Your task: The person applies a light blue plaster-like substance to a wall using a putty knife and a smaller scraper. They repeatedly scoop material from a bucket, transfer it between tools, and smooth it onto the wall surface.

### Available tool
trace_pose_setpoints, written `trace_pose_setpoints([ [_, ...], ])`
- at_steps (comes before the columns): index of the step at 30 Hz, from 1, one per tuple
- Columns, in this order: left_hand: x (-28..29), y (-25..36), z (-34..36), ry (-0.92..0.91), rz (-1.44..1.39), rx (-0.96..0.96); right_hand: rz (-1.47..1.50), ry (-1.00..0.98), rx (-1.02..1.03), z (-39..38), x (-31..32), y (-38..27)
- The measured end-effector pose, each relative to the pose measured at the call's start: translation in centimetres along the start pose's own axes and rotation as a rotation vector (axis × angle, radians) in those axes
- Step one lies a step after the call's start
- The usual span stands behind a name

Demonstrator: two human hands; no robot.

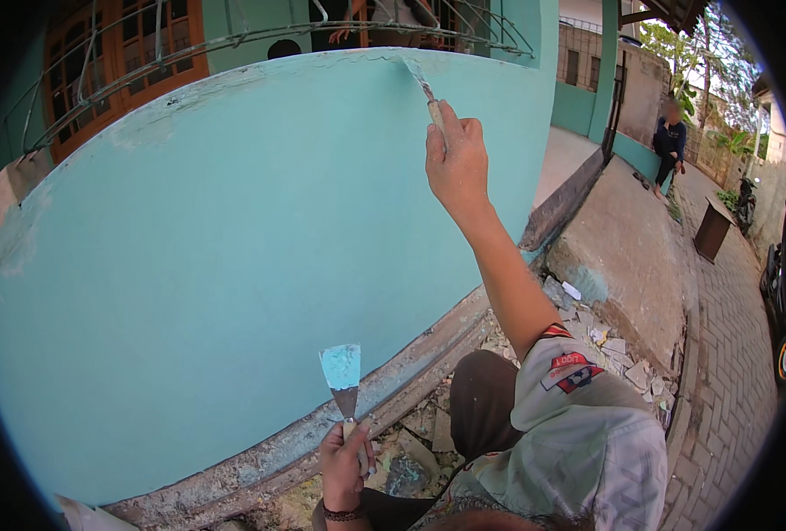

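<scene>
My right hand (455, 159) grips the handle of a narrow scraper (419, 78), raised with its blade against the cracked top edge of the turquoise wall (234, 265). Pale material coats that blade. At the bottom, my left hand (347, 460) holds a wider putty knife (340, 376) upright by its handle, with a light blue paste spread over the upper part of its blade. Flaking, patched paint runs along the wall's top rim.
Metal railing bars (154, 62) top the wall, with part of a person (384, 18) behind. Another person (669, 142) sits at right. Broken rubble (623, 354) lies by the wall base. A dark board stand (712, 232) and motorbikes (772, 310) line the paved lane (720, 372).
</scene>
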State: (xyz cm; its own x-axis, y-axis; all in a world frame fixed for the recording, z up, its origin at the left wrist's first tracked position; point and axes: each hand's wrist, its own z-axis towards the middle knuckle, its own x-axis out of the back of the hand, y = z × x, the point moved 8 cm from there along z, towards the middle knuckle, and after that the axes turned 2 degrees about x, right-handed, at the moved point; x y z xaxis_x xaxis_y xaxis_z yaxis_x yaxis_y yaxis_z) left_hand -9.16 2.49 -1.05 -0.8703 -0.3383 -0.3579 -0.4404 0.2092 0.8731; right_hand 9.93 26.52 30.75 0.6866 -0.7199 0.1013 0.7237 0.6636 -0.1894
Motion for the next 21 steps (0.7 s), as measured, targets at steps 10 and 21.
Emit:
trace_pose_setpoints([
  [10,0.1,0.0,-0.1,-0.003,0.000,-0.001,0.045,-0.059,-0.025,0.5,1.1,0.9],
  [21,-0.6,0.0,0.1,-0.013,0.008,-0.003,0.048,-0.144,-0.061,0.9,0.1,1.0],
])
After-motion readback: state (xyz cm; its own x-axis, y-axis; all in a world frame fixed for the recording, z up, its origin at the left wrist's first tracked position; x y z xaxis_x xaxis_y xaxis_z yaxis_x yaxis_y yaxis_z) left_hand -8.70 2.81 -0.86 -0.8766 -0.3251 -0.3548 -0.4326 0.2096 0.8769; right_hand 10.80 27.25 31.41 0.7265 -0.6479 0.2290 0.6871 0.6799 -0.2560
